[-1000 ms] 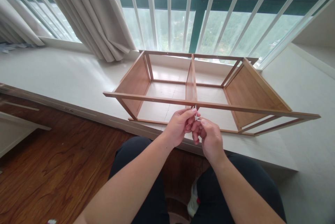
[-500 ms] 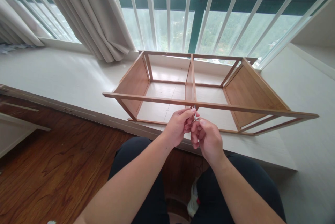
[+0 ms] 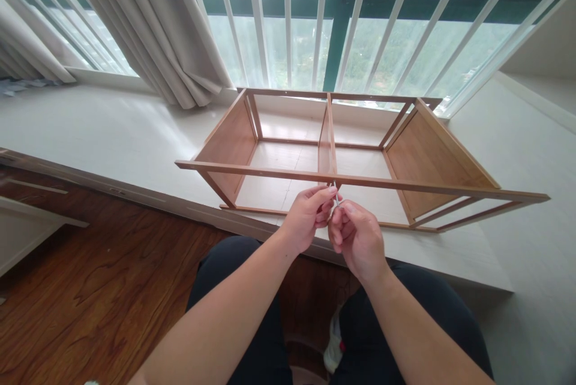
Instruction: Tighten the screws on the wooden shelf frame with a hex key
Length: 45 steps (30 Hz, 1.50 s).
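A wooden shelf frame (image 3: 279,173) lies on its side on the white window ledge, with a panel at each end and one across its middle. At the near rail, where the middle panel (image 3: 324,148) meets it, a thin silver hex key (image 3: 336,198) points at the wood. My left hand (image 3: 302,220) pinches the key's shaft close to the rail. Just to the right, my right hand (image 3: 360,238) is closed with thumb and fingers at the key's outer end. The tip and any screw under it are too small to make out.
The white ledge (image 3: 112,127) runs along a barred window, with a beige curtain (image 3: 157,25) hanging at the left. My knees are against its front edge. A white piece of furniture (image 3: 31,232) stands on the wooden floor (image 3: 112,289) at the left.
The fingers of my right hand have turned slightly, and the outer end of the hex key has swung with them. My left hand and the shelf frame stay in place.
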Each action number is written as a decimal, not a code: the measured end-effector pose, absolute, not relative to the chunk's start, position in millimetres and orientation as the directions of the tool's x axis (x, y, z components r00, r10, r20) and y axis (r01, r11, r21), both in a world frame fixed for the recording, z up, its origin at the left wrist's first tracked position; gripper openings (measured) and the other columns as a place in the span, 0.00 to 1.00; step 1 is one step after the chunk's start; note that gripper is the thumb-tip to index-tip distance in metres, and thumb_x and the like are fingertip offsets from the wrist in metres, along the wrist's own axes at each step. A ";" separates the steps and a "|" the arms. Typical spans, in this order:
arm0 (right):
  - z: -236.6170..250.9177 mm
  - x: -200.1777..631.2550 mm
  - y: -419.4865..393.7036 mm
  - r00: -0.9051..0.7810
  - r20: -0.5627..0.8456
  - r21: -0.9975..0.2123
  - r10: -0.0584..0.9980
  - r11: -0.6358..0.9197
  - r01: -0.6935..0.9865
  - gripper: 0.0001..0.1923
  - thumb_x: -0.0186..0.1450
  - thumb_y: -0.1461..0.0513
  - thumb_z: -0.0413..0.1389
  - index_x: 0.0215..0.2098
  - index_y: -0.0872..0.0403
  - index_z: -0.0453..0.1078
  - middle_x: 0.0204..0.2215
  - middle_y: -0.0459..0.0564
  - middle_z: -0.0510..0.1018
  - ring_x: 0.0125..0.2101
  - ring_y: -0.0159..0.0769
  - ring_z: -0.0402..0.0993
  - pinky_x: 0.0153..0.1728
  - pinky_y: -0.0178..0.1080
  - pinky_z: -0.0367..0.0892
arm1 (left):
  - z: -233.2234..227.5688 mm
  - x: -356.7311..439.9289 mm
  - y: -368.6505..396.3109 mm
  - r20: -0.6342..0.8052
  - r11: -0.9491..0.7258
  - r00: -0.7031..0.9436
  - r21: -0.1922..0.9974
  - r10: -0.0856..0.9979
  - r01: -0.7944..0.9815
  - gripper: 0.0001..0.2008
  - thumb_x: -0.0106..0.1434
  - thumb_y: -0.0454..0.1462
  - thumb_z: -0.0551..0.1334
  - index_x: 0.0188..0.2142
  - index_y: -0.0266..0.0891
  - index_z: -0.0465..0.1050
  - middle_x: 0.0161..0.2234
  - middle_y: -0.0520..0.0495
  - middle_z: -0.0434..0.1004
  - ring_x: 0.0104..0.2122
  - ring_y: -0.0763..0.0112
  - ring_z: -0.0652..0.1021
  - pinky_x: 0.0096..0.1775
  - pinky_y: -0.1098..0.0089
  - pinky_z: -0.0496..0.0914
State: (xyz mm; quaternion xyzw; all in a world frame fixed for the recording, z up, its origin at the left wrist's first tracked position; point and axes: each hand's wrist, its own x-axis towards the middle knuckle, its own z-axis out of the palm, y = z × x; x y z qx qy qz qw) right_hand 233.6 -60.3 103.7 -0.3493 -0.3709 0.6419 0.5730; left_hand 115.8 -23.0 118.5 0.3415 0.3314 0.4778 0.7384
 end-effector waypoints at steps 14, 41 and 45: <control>102.4 226.8 -60.6 -0.149 -0.001 -0.799 0.989 -0.091 -0.595 0.16 0.71 0.54 0.55 0.32 0.55 0.76 0.11 0.42 0.68 0.11 0.26 0.58 0.15 0.30 0.55 | 118.5 116.7 -22.6 -0.169 0.297 0.291 0.825 0.942 -0.481 0.14 0.61 0.44 0.68 0.29 0.35 0.74 0.20 0.55 0.66 0.21 0.78 0.69 0.23 0.77 0.60; 105.2 224.4 -62.6 -0.318 -0.037 -0.602 0.947 -0.275 -0.750 0.15 0.69 0.52 0.62 0.30 0.54 0.75 0.15 0.41 0.71 0.13 0.24 0.60 0.16 0.28 0.56 | 117.9 116.3 -24.1 -0.177 0.313 0.294 0.792 0.939 -0.524 0.15 0.60 0.44 0.70 0.28 0.34 0.77 0.19 0.56 0.64 0.20 0.81 0.66 0.26 0.78 0.61; 103.0 223.5 -60.7 -0.251 -0.081 -0.629 0.964 -0.245 -0.738 0.19 0.68 0.53 0.63 0.24 0.54 0.68 0.14 0.39 0.66 0.12 0.24 0.58 0.15 0.29 0.53 | 117.1 115.5 -23.7 -0.170 0.288 0.272 0.823 0.947 -0.490 0.16 0.60 0.44 0.70 0.25 0.35 0.73 0.18 0.57 0.58 0.20 0.81 0.61 0.24 0.76 0.55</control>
